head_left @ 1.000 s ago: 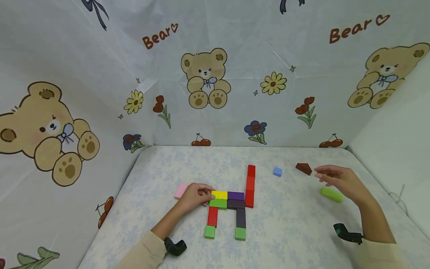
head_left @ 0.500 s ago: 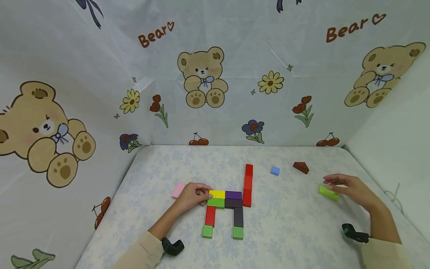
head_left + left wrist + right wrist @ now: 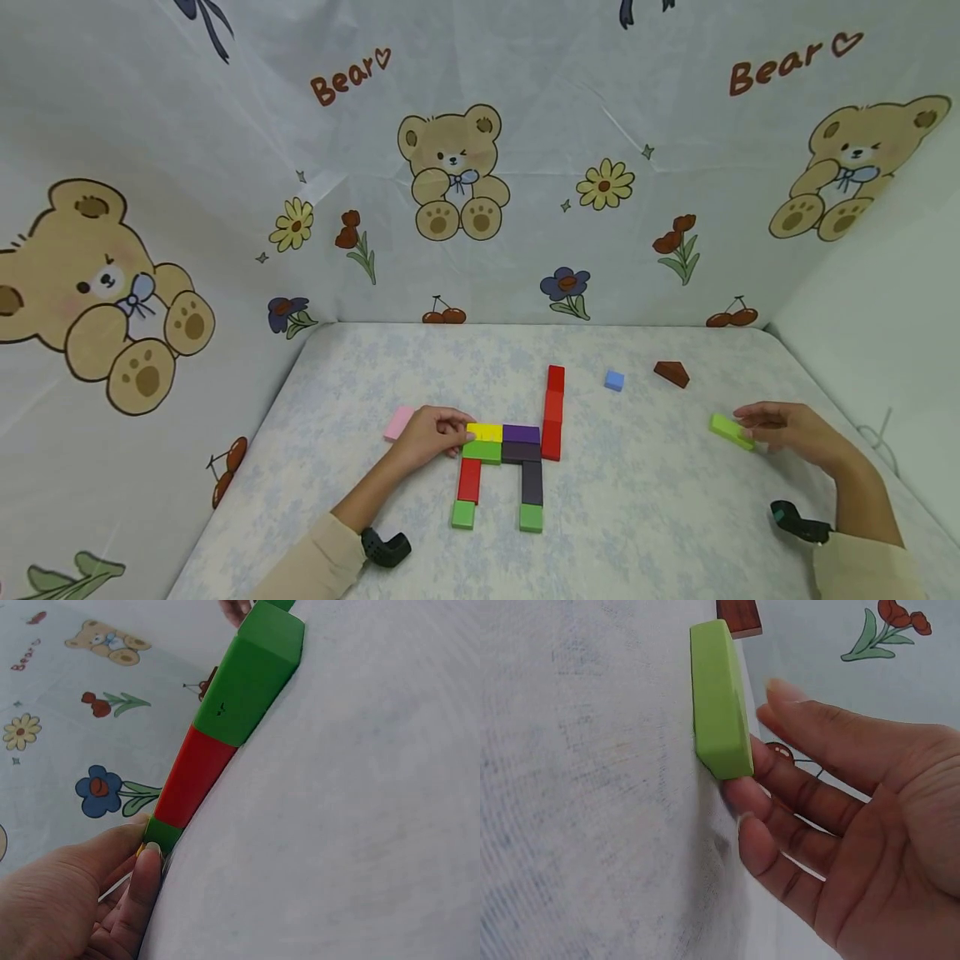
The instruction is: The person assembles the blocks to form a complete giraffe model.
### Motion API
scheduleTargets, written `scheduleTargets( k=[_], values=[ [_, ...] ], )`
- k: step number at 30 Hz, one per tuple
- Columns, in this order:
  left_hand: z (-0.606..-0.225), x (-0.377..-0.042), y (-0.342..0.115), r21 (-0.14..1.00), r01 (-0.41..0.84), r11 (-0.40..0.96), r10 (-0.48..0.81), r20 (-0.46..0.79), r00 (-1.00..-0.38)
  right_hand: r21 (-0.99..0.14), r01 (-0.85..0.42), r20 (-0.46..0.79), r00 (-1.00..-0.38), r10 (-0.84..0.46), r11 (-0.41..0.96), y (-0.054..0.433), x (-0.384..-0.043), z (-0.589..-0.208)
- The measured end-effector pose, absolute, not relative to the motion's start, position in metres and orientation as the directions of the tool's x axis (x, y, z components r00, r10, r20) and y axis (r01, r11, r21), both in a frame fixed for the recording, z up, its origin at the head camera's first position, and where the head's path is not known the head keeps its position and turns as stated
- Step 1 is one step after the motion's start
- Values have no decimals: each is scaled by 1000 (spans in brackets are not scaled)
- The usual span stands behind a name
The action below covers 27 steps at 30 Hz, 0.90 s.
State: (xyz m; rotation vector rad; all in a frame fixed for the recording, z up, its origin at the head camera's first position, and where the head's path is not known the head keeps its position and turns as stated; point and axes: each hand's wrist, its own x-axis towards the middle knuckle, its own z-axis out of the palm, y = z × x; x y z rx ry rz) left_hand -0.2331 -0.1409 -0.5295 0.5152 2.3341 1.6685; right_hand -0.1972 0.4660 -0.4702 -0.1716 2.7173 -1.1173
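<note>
My left hand (image 3: 429,437) pinches the left end of a yellow block (image 3: 486,432), which sits in a flat figure of coloured blocks. A purple block (image 3: 521,434) adjoins the yellow one, with a green block (image 3: 482,452) and a dark block (image 3: 521,452) along their near side. Two legs run toward me, a red block (image 3: 469,481) and a dark block (image 3: 532,483), each ending in a small green block (image 3: 531,518). On the right, my right hand (image 3: 791,429) has its fingers at the near end of a light green block (image 3: 720,697), thumb held apart from it.
A line of red blocks (image 3: 552,412) extends away from the figure's right side. Farther back lie a small blue block (image 3: 614,381) and a brown angled block (image 3: 671,373). A pink block (image 3: 398,423) is partly behind the left hand. A white cable (image 3: 885,442) hangs at the right.
My right hand has moved from near the brown block toward me and rightward to the light green block, which has turned slightly. The left hand has stayed on the yellow block.
</note>
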Motion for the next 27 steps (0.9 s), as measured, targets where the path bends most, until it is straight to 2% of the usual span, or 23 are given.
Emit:
scheduleTargets(
  k=[8,15,19,27],
  values=[
    [-529,-233,-140,942,155,297,404,24,-914,-745,-39,-199,-939,-279,666,470,-202,-477],
    [-529,-234,-141,942,154,297,405,22,-914,-794,-131,-162,-896,-414,594,471,-202,-479],
    [-530,-235,-141,941,165,297,405,33,-914,-795,-148,-144,-896,-420,588,467,-202,-478],
    [-530,-233,-141,940,160,302,407,24,-913,-763,-57,-210,-920,-331,644,458,-201,-477]
  ],
)
